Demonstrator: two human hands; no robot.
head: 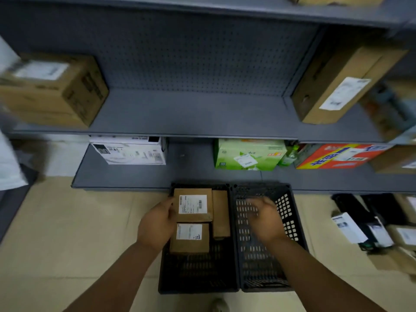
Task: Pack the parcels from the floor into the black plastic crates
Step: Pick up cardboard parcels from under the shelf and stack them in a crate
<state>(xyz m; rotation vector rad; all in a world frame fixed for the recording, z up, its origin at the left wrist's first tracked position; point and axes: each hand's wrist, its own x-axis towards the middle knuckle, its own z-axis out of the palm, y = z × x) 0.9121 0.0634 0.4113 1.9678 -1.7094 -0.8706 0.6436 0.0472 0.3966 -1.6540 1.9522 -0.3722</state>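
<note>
Two black plastic crates stand side by side on the floor below me. The left crate (198,278) holds three brown cardboard parcels: a labelled one at the back (193,204), a labelled one in front of it (189,238), and a narrow plain one (221,213) on their right. My left hand (157,224) touches the left edge of the back parcel; its fingers are hidden behind the parcel's side. The right crate (254,275) holds no parcels. My right hand (264,218) hovers over it, blurred, fingers loosely spread and holding nothing.
Grey metal shelving (180,115) rises just behind the crates, with cardboard boxes, a white box (130,150), a green carton (247,154) and a red carton (337,156). More parcels (351,228) and boxes lie on the tiled floor at the right.
</note>
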